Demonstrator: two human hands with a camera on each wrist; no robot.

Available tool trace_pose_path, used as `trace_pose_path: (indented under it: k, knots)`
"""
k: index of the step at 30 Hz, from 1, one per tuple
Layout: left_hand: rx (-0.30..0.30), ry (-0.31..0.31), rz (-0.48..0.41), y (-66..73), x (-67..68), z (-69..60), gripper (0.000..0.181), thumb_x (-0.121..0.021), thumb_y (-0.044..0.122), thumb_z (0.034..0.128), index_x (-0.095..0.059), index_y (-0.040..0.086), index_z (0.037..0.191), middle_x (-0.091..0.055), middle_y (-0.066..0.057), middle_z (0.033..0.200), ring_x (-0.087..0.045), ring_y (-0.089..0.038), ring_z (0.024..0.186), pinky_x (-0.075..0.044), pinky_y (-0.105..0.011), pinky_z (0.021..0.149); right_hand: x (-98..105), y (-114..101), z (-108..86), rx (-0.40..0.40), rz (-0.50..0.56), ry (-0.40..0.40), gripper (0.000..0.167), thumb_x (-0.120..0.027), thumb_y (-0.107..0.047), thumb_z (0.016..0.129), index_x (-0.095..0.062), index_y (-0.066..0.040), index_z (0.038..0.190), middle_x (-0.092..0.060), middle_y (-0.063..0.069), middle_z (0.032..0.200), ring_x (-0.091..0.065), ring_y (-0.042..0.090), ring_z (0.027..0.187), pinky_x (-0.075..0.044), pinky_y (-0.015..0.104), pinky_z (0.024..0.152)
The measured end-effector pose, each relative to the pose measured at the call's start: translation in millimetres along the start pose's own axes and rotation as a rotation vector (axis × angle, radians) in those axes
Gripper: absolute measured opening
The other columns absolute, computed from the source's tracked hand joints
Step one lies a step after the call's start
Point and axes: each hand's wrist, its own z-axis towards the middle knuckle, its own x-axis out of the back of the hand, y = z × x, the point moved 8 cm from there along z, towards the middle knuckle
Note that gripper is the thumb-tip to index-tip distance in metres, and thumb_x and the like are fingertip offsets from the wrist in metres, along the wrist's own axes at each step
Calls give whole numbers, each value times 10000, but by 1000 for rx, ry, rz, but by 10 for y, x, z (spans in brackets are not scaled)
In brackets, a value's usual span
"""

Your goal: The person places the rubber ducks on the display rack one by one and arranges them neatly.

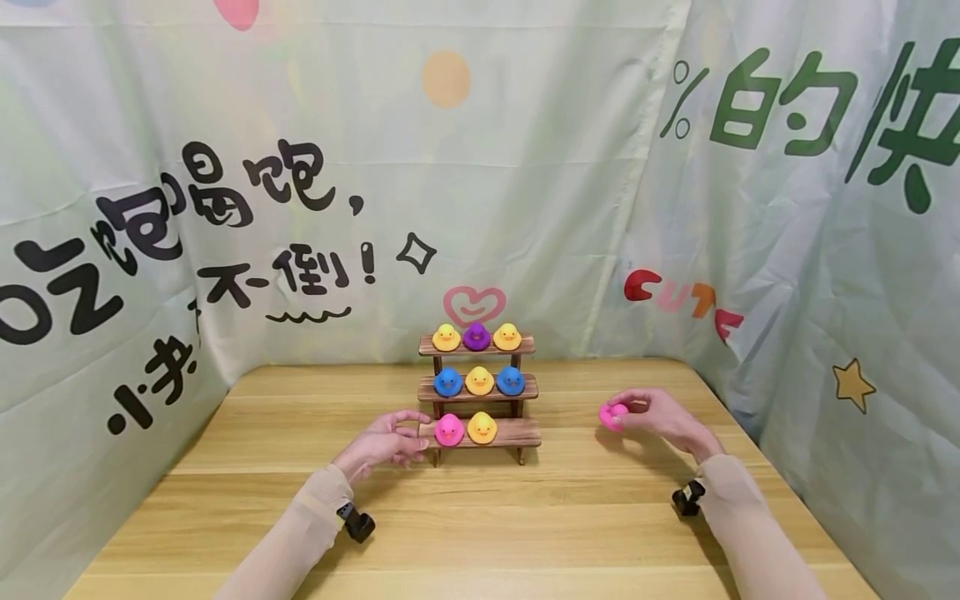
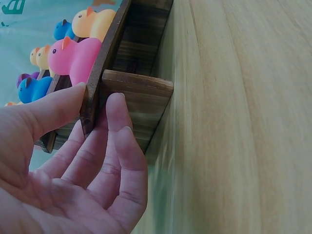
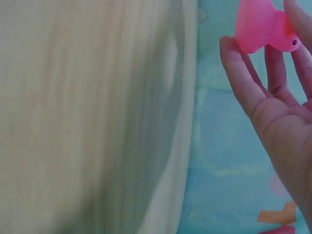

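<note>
A three-tier wooden stand (image 1: 519,432) holds several rubber ducks. My left hand (image 1: 386,442) pinches the left end of its bottom tier, thumb above the board and fingers beneath in the left wrist view. On that tier sit a pink duck (image 1: 449,430) and, to its right, a yellow duck (image 1: 482,427), with bare board at the right end. Off to the right, my right hand (image 1: 663,418) grips another pink rubber duck (image 3: 258,27) between thumb and fingers, raised above the table.
Blue ducks (image 1: 448,382) flank a yellow one (image 1: 480,381) on the middle tier. Up top, a purple duck (image 1: 477,337) sits between two yellow ones. Behind the wooden table (image 1: 480,533) hangs a printed curtain (image 1: 525,208), which also encloses both sides.
</note>
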Motion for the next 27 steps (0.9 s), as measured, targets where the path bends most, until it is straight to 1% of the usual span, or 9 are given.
trace_pose_path:
  k: [3,8,12,21,27]
  knots:
    - [0,4,-1,-8,6,4,515,-692,73,885,-480,28,1352,-682,-154,1057,-696,-213,791,-575,-296,665,-51,-48,20,10,35,-22,411,-757,-132,853,-626,56,1194,-666,211,1171,-656,95,978,-573,242,823]
    - [0,1,0,-8,1,3,509,-685,70,890,-481,26,1354,-679,-181,1074,-694,-209,784,-572,-285,656,-126,-112,38,63,74,-70,369,-718,-79,879,-608,102,1181,-663,216,1155,-662,94,958,-594,289,806]
    - [-4,-3,-5,6,-7,-5,527,-690,73,888,-470,17,1363,-682,-167,1053,-689,-198,768,-562,-269,637,-163,-170,39,102,84,-93,344,-694,-57,894,-599,133,1164,-667,228,1144,-653,76,954,-592,276,800]
    - [-6,-3,-11,-2,-9,-1,521,-689,68,889,-471,13,1360,-683,-136,1010,-686,-186,748,-549,-246,606,-200,-219,38,82,88,-105,406,-734,-77,864,-613,106,1205,-677,188,1175,-658,98,973,-576,249,846]
    - [-10,-8,-12,-4,-13,3,521,-689,65,887,-473,15,1359,-687,-127,1001,-685,-181,743,-541,-235,595,-277,-326,6,113,50,-154,442,-739,-92,863,-610,61,1256,-664,199,1217,-656,94,1015,-567,239,866]
